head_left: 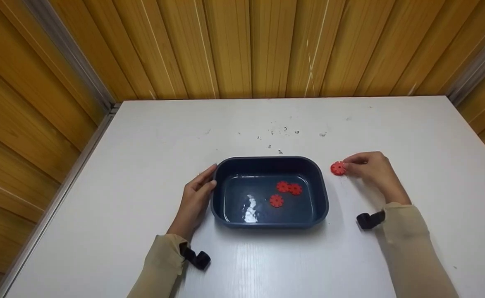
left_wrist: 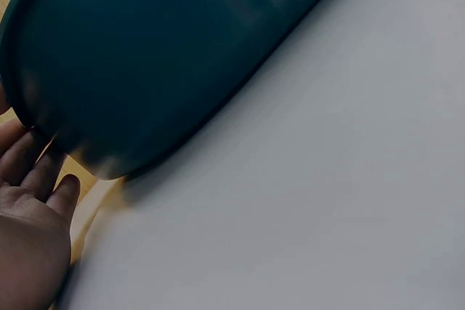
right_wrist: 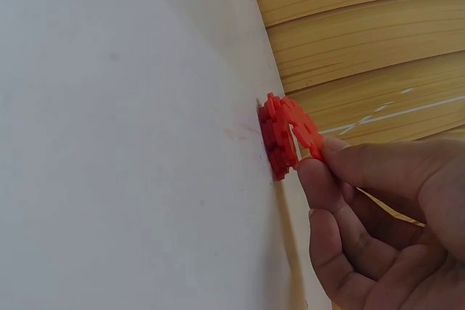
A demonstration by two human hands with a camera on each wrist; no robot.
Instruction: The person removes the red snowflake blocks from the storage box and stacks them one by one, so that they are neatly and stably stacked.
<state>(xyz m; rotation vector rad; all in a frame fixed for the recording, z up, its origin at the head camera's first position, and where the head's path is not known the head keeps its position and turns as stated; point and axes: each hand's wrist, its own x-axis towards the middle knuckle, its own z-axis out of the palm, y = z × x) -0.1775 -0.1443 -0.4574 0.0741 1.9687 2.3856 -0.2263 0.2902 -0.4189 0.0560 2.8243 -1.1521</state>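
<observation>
A red notched plastic disc (right_wrist: 304, 127) is pinched between the thumb and index finger of my right hand (head_left: 372, 171). It tilts against a short stack of similar red discs (right_wrist: 275, 139) standing on the table, right of the dark blue tray (head_left: 267, 225). Inside the tray lie more red discs (head_left: 276, 201), on the right half of its floor; two of these overlap. My left hand (head_left: 194, 198) rests against the tray's left outer wall, with fingers extended along it and the thumb close to the rim. The left wrist view shows those fingers (left_wrist: 33, 161) touching the wall.
The white table (head_left: 101, 207) has dark scuff marks beyond the tray. Wood-look panels (head_left: 225, 49) stand along its back and left sides. A black strap device (head_left: 199, 258) sits on the left wrist, another strap device (head_left: 368, 220) on the right.
</observation>
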